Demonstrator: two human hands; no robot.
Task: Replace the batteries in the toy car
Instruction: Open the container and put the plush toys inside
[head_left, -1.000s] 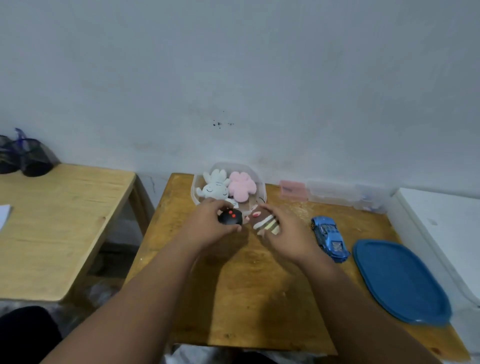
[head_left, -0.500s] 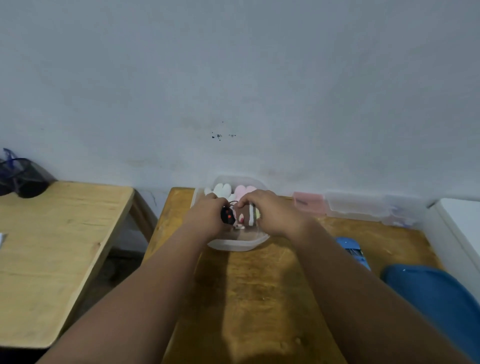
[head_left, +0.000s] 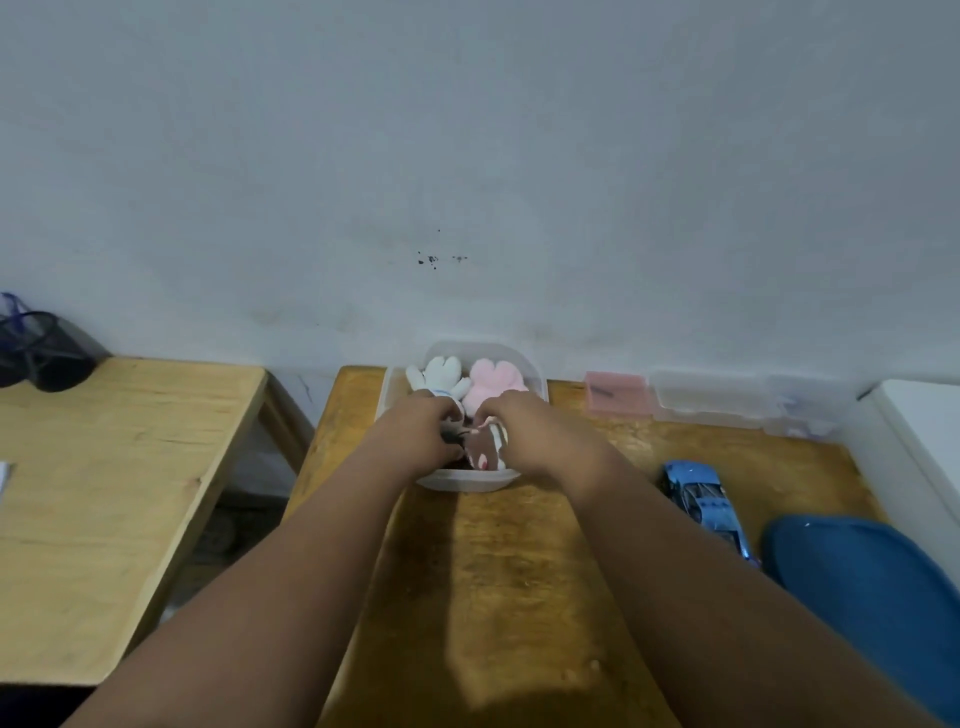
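Blue toy car lies on the right side of a wooden table, well apart from both hands and not held by either.

A person's two bare forearms reach from the near edge to a clear plastic tub, which stands at the table's far edge against a pale wall. The left hand is over the tub's left half, its fingers curled round a small black object of which only a sliver shows. The right hand is over the tub's right half, its fingers and thumb pinching a brown soft toy with pale stripes, low by the tub's near wall. The two hands almost meet.

Farther back in the tub, a white plush toy and a pink plush toy lie side by side, touching.

A blue lid lies flat at the table's near right, just beside the car. Along the wall to the right of the tub sit a pink box and a row of clear boxes.

A second wooden table stands to the left across a gap, with a black mesh holder at its far left.
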